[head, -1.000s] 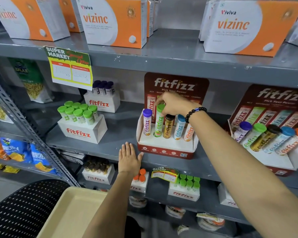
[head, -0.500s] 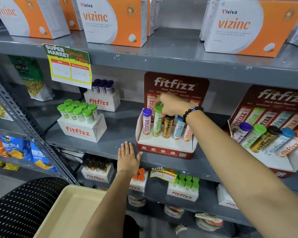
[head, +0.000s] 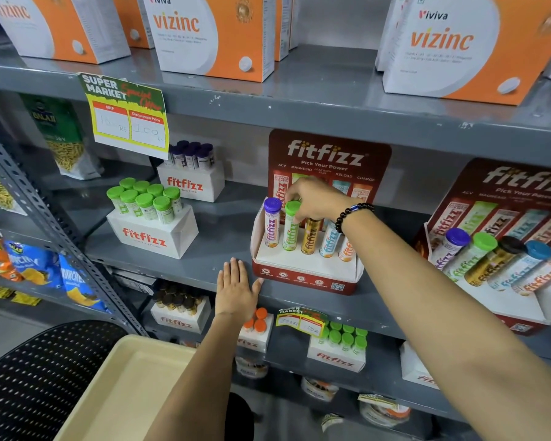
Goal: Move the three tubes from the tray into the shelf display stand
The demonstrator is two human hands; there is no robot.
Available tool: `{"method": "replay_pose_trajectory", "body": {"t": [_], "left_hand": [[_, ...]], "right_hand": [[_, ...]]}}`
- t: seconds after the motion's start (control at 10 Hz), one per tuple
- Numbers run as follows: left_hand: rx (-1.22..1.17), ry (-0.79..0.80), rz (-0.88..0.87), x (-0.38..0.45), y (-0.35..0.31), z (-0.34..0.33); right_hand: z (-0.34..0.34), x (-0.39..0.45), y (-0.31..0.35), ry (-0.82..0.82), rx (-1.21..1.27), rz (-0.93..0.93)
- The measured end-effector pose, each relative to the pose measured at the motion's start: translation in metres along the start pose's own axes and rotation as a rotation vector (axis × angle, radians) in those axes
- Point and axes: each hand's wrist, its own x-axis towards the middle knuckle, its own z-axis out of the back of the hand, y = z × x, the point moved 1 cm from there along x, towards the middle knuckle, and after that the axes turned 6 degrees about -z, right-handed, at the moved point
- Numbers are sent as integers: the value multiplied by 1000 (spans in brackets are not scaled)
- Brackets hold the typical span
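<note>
Barely shifted, right hand (head: 315,198) pinches green-capped cylindrical tube (head: 290,226).

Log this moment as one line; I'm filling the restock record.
right hand: grip on green-capped tube in red cardboard display stand | left hand: flat on grey metal shelf | beige plastic tray: no tubes visible
</note>
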Motion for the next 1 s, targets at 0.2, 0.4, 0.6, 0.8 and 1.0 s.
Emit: {"method": "replay_pose_trajectory", "body": {"t": [0.2, 0.4, 0.6, 0.8, 1.0], "left_hand": [[-3, 4, -5, 1, 1, 1], [4, 17, 4, 2, 1, -1], [0, 52, 14, 4, 0, 1], [-105, 76, 29, -9, -7, 14], [-114, -200, -116, -57, -33, 24]], "right_hand": [[1, -7, 0, -34, 44, -39], [0, -5, 0, 6, 48, -17], [-3, -4, -2, -4, 54, -7], [-8, -29, -6, -42, 132, 16], [-29, -109, -18, -543, 154, 47]]}}
